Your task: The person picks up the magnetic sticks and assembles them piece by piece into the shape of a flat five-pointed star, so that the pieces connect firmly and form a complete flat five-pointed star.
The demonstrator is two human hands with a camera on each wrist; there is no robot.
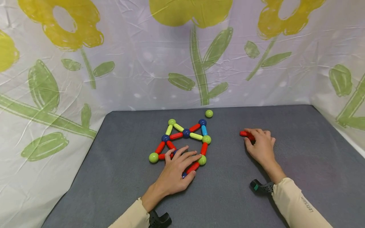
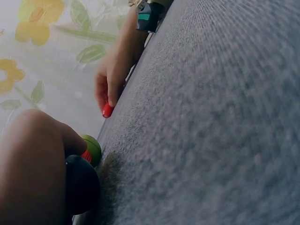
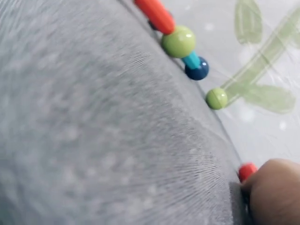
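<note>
A flat figure of magnetic rods and balls lies mid-table, with red rods (image 1: 176,136), yellow-green rods (image 1: 196,136), one light-blue rod (image 1: 204,130), dark blue balls (image 1: 186,133) and green balls (image 1: 153,157). My left hand (image 1: 177,171) rests over its near part, fingers spread and fairly straight. The index fingertip touches a green ball (image 1: 202,160), while the thumb lies by a red rod (image 1: 193,168); the palm hides some pieces. Off to the right, my right hand (image 1: 261,145) pinches a red magnetic rod (image 1: 243,133) near the tabletop. Its fingers partly cover the red; whether there are two rods I cannot tell.
A loose green ball (image 1: 209,113) lies near the back edge of the grey table (image 1: 228,196), behind the figure. A flower-printed curtain (image 1: 137,69) stands behind the table and along its sides. Each wrist wears a dark strap camera (image 1: 260,186).
</note>
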